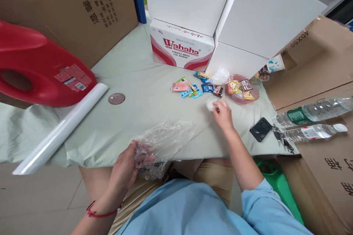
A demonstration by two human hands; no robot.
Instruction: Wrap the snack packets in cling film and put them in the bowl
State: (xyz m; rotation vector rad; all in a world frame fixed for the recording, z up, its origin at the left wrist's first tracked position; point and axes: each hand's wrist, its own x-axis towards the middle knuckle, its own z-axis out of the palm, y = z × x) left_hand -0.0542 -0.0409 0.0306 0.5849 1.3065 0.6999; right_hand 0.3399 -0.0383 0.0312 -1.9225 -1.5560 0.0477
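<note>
My left hand [127, 163], with a red cord bracelet at the wrist, holds a crumpled clear plastic bag [171, 136] at the table's front edge. Its fingers show through the film. Farther right, my right hand [223, 115] is closed in a pinch on a small wad of clear plastic [211, 105], slightly blurred. Just beyond it lie snack packets [207, 88] and a second crumpled clear plastic wad [220, 76]. A pink glass bowl [239, 99] with wrapped snacks stands right of them. More packets [180, 87] form a loose pile to the left.
A white roll [63, 128] lies by a red jug [41, 66] at left, near a round metal disc [116, 98]. White boxes and a Wahaha carton [182, 46] stand behind. At right are a black phone-like object [260, 129], keys [282, 137] and water bottles [317, 132].
</note>
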